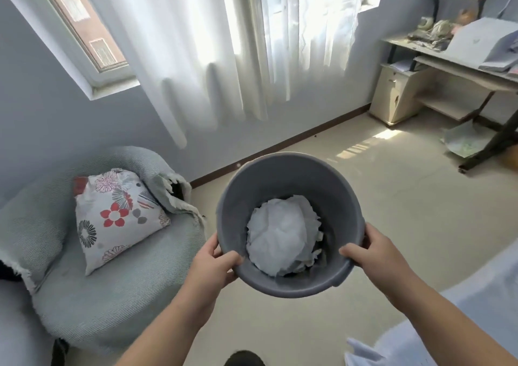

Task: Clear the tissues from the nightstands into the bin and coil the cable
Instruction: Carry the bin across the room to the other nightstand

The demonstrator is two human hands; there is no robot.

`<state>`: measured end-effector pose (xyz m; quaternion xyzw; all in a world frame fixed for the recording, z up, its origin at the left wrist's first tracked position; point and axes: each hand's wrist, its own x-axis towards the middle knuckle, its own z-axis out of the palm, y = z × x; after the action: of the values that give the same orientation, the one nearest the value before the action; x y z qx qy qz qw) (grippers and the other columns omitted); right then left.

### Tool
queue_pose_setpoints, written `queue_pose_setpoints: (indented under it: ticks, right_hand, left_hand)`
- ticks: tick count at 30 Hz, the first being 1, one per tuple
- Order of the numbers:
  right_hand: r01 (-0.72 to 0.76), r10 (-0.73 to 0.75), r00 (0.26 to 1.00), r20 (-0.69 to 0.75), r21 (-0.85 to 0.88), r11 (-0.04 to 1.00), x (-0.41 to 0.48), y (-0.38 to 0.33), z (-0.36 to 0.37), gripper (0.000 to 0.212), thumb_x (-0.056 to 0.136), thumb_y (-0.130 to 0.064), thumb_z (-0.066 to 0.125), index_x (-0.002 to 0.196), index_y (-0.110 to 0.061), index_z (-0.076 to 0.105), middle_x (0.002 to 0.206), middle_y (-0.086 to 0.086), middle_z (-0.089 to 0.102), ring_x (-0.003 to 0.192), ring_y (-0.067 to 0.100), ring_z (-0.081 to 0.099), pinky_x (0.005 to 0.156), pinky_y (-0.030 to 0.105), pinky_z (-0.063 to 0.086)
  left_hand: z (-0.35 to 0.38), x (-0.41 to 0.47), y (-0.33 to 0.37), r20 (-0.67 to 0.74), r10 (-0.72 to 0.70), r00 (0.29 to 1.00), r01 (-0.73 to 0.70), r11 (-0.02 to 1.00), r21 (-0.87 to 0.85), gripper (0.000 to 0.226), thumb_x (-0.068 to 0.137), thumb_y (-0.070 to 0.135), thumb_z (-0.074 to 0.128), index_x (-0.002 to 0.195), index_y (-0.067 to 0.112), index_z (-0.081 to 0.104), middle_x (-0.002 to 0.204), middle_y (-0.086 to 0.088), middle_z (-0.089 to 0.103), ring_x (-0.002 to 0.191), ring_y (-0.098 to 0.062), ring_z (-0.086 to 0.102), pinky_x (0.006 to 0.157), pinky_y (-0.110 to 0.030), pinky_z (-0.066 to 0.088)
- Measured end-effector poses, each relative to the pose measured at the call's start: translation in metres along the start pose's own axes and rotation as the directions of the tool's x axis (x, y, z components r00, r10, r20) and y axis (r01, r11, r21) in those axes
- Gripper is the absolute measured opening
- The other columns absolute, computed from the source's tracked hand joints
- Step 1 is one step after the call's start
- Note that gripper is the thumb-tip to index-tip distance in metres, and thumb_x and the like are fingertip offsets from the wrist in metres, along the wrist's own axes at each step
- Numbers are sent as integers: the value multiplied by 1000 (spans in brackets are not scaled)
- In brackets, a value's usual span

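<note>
A round grey plastic bin [283,180] is held up in the air in front of me, tilted so its inside faces the camera. Crumpled white tissues [280,236] fill its bottom. My left hand [217,262] grips the near left rim, thumb inside the bin. On the near right rim my right hand [370,250] grips the same way, thumb over the edge. No nightstand and no cable are in view.
A pale green armchair [117,290] with a floral cushion [117,217] stands at the left. White curtains [224,51] hang over the windows ahead. A cluttered desk [454,63] and small cabinet [392,96] stand at the right. Light bedding [462,318] lies at the lower right.
</note>
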<state>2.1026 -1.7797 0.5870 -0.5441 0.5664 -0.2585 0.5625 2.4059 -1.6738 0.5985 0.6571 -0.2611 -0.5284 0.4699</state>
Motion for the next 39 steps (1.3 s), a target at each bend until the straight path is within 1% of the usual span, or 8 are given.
queue_pose_setpoints:
  ticks: [6, 11, 15, 21, 24, 29, 35, 39]
  right_hand:
    - [-51, 55, 994, -92, 54, 997, 114, -16, -32, 40, 66, -36, 71, 105, -40, 69, 102, -11, 78, 97, 10, 73, 93, 50, 59]
    - [-135, 168, 943, -287, 133, 982, 187, -25, -82, 39, 68, -32, 72, 107, -36, 68, 101, -13, 78, 98, 9, 73, 95, 50, 58]
    - [-138, 220, 853, -473, 202, 970, 208, -41, -151, 35, 69, -36, 72, 104, -42, 68, 100, -15, 77, 91, 1, 71, 90, 41, 57]
    - [-130, 329, 652, -683, 326, 936, 216, -17, -250, 42, 63, -46, 73, 105, -45, 68, 96, -15, 76, 88, 0, 70, 80, 36, 53]
    - [-127, 398, 581, -710, 404, 906, 235, 10, -301, 45, 60, -48, 73, 105, -48, 68, 98, -16, 77, 86, -3, 69, 78, 34, 52]
    - [-165, 472, 575, -669, 470, 867, 282, 29, -399, 39, 64, -43, 72, 103, -41, 70, 98, -10, 76, 93, 7, 71, 89, 40, 57]
    - [-140, 396, 536, -746, 384, 913, 342, 6, -553, 39, 60, -46, 71, 99, -48, 67, 89, -15, 75, 79, 1, 68, 71, 32, 50]
    - [-113, 395, 500, -771, 394, 912, 382, 9, -622, 42, 61, -42, 73, 102, -48, 67, 96, -12, 77, 87, 6, 71, 78, 34, 55]
  left_hand:
    - [46, 154, 58, 127, -3, 992, -7, 997, 75, 67, 69, 5, 67, 127, 39, 73, 109, -9, 83, 87, -21, 79, 74, -31, 65]
    - [122, 282, 109, 339, -61, 939, 4, 986, 166, 72, 71, 5, 67, 132, 43, 68, 114, -7, 82, 97, -29, 80, 77, -36, 66]
    - [223, 361, 165, 541, -101, 835, -61, 960, 272, 64, 75, 5, 70, 125, 46, 72, 114, -6, 83, 101, -29, 80, 81, -35, 66]
    - [400, 427, 206, 793, -161, 588, -230, 906, 355, 60, 78, 9, 68, 126, 43, 72, 116, -7, 81, 107, -28, 78, 87, -32, 65]
    - [482, 450, 200, 817, -220, 534, -227, 893, 389, 62, 74, 9, 68, 128, 41, 73, 116, -7, 82, 106, -29, 77, 87, -32, 64]
    - [599, 489, 207, 793, -270, 546, -197, 879, 435, 59, 74, 6, 63, 121, 38, 76, 117, -13, 81, 111, -38, 74, 92, -41, 65]
    - [743, 534, 252, 824, -229, 519, -188, 909, 371, 54, 76, 5, 66, 117, 39, 78, 118, -12, 81, 106, -32, 77, 84, -31, 64]
    - [829, 574, 264, 847, -223, 482, -181, 921, 345, 54, 78, 4, 65, 116, 39, 79, 118, -11, 81, 107, -32, 78, 81, -31, 65]
